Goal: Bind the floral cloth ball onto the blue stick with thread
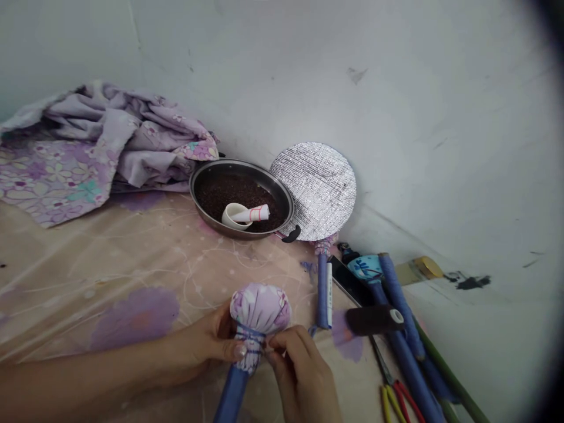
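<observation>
Your left hand (205, 343) clasps the cloth-headed blue rod (259, 308), shaft tilting toward you; your right fingertips (277, 342) seem pinched on its binding (249, 346).

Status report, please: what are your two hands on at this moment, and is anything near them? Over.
Left hand gripping fabric-covered ball on blue stick. Right hand pinching its gathered neck. Nearby, to the right: blue-wrapped stick, dark brown roll.

I count two hands, my left hand (198, 346) and my right hand (302, 376), on one cloth bundle (259, 308). Far off sit one dark pan (200, 205), one white cup (233, 215) inside it, and one round foil mat (315, 191). Near right lie one roller (372, 320) and one pair of pliers (394, 399).
</observation>
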`<state>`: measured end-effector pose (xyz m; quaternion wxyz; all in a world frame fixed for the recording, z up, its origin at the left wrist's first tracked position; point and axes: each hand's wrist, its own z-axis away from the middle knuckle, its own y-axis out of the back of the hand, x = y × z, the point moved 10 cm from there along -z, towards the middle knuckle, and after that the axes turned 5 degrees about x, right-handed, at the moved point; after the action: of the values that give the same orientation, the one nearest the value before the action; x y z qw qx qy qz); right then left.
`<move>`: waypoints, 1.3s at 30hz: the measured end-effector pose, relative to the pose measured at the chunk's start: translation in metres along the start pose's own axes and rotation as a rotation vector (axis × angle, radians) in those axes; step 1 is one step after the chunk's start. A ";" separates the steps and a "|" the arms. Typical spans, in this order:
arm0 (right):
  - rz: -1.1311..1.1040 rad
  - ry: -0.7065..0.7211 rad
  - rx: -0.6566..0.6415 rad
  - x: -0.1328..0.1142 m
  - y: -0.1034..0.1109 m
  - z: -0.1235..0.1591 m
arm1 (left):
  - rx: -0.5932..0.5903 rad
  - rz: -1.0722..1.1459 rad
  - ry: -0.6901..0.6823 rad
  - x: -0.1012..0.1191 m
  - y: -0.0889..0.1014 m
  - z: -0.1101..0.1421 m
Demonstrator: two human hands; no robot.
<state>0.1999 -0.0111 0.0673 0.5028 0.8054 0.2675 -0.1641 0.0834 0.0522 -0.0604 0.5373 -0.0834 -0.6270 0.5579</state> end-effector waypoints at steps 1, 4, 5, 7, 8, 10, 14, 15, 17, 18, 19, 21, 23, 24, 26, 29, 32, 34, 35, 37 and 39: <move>-0.018 0.001 0.010 0.000 0.003 0.000 | 0.017 0.008 -0.008 0.001 0.001 0.000; -0.012 -0.003 0.016 0.000 0.006 0.000 | 0.067 0.001 -0.032 0.003 0.003 0.002; 0.014 -0.004 0.012 0.000 0.005 0.000 | 0.073 -0.005 -0.035 0.003 0.003 0.003; 0.052 0.000 0.007 -0.001 0.004 0.000 | 0.072 -0.018 -0.052 0.004 0.002 0.002; 0.046 0.002 0.013 -0.002 0.003 0.000 | 0.069 -0.021 -0.063 0.005 0.002 0.002; -0.001 0.008 0.037 -0.006 0.004 -0.001 | 0.058 -0.022 -0.091 0.006 0.002 0.001; -0.051 0.036 0.068 -0.017 0.007 -0.004 | 0.050 -0.052 -0.157 0.013 -0.003 0.004; -0.041 0.043 0.071 -0.019 0.008 -0.004 | 0.049 -0.066 -0.156 0.015 -0.006 0.006; -0.003 0.057 0.075 -0.021 0.008 -0.005 | 0.056 -0.078 -0.141 0.017 -0.010 0.010; 0.021 0.066 0.074 -0.022 0.007 -0.005 | 0.065 -0.077 -0.136 0.017 -0.011 0.011; 0.047 0.076 0.072 -0.023 0.006 -0.005 | 0.075 -0.074 -0.135 0.018 -0.011 0.012; 0.099 0.094 0.076 -0.025 0.003 -0.004 | 0.089 -0.070 -0.139 0.017 -0.010 0.013; 0.148 0.104 0.097 -0.027 0.001 -0.003 | 0.082 -0.069 -0.145 0.013 -0.007 0.010; 0.165 0.107 0.110 -0.027 0.000 -0.003 | 0.072 -0.067 -0.151 0.010 -0.005 0.009; 0.194 0.113 0.136 -0.029 0.000 -0.001 | 0.034 -0.059 -0.168 0.006 -0.003 0.005; 0.250 0.134 0.166 -0.032 -0.002 0.003 | -0.008 -0.064 -0.190 0.000 0.002 0.000; 0.353 0.173 0.192 -0.035 -0.004 0.007 | -0.006 -0.090 -0.181 -0.008 0.009 -0.005; 0.405 0.207 0.185 -0.038 -0.008 0.008 | -0.011 -0.099 -0.166 -0.013 0.013 -0.007; 0.420 0.222 0.178 -0.040 -0.011 0.008 | -0.012 -0.101 -0.163 -0.016 0.014 -0.008; 0.430 0.238 0.181 -0.044 -0.014 0.007 | -0.013 -0.103 -0.174 -0.017 0.016 -0.010; 0.422 0.223 0.217 -0.049 -0.013 0.005 | -0.023 -0.103 -0.193 -0.017 0.015 -0.010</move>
<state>0.1532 -0.0239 0.0820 0.4038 0.9058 0.1283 0.0065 0.0903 0.0522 -0.0843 0.5013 -0.0034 -0.6857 0.5277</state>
